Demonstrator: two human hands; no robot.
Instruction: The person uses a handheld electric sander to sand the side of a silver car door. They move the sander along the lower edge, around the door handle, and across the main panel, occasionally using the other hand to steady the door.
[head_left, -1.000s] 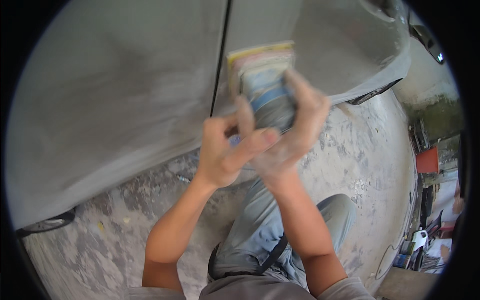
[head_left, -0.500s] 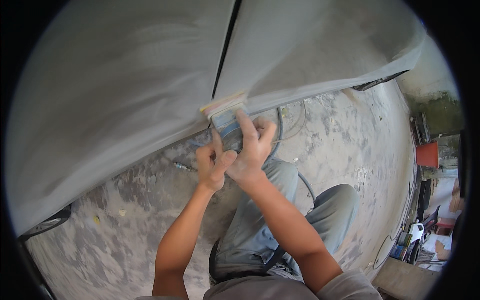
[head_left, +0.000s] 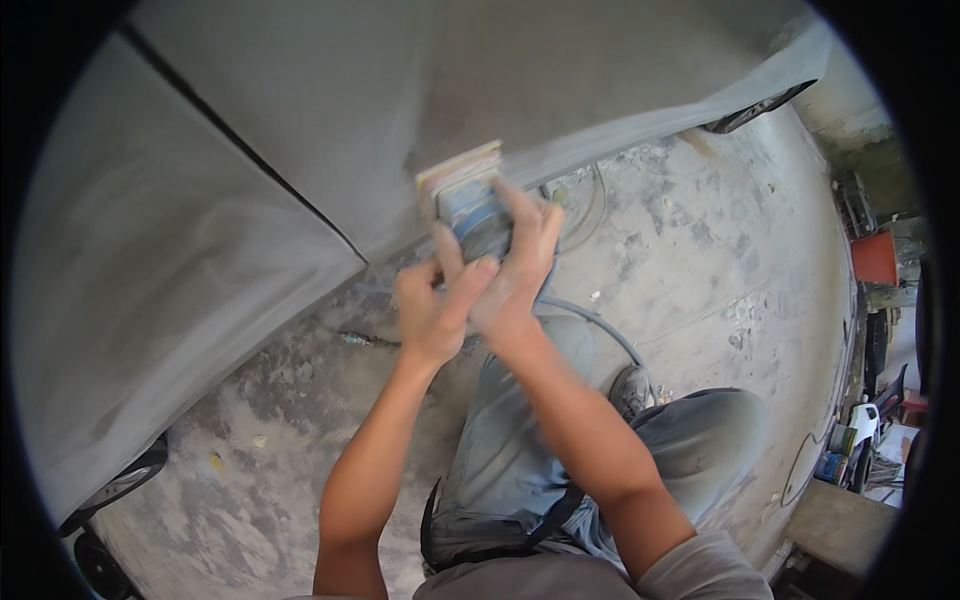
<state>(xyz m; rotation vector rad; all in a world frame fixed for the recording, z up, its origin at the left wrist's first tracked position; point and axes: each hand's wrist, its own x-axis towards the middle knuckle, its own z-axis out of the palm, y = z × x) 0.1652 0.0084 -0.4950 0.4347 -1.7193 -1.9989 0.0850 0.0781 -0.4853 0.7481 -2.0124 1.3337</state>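
Both my hands are wrapped round a power sander (head_left: 487, 222) with a blue and dark body and a pale, layered rectangular pad. My left hand (head_left: 440, 300) grips its left side, thumb and fingers bent around the body. From the right, my right hand (head_left: 525, 250) holds it with fingers stretched along the side. The pad meets the lower part of a grey, dusty car body panel (head_left: 330, 130); its exact contact line is blurred. A grey-blue hose (head_left: 605, 325) runs from below my hands past my knee.
A dark seam (head_left: 240, 150) separates the car's panels. Wheels show at the far right (head_left: 760, 108) and lower left (head_left: 125, 480). On the dusty concrete floor (head_left: 270, 420) lies a hose fitting (head_left: 355, 338). A red bucket (head_left: 874, 257) and clutter stand at the right.
The sander and both hands have moved up and rightward along the car, away from the panel seam. The view has shifted, so the seam now appears farther left. My grip stays the same.
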